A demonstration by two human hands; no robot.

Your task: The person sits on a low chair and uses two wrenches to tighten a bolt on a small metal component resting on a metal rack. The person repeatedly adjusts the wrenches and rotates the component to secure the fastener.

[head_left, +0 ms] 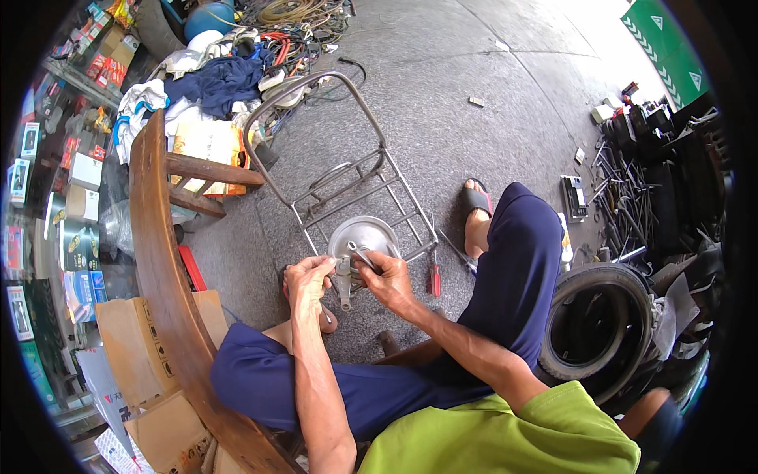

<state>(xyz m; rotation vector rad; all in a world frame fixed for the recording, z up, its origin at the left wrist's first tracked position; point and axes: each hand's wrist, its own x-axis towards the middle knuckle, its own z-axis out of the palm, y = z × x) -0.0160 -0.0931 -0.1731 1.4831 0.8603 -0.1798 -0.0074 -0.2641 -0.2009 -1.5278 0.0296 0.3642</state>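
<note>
A round silver metal disc (365, 229) lies in front of me, with a flat metal arm (345, 294) running from its middle toward me, like a bicycle crank. My right hand (388, 278) is closed around a short grey metal piece (359, 251) with a round end, held over the disc's middle. Just left of it, my left hand (306, 278) pinches thumb and fingertips together beside the crank arm. Whatever sits between those fingertips is too small to make out. Behind the disc lies a tubular metal frame (384, 170) with crossbars.
A red-handled screwdriver (435, 280) lies right of the disc. Along my left runs a wooden bench (162, 261), beside cardboard (130, 347) and shelved boxes. Tyres (596, 316) and a heap of metal tools (624, 193) lie right. Clothes (221, 83) and cables are piled far left.
</note>
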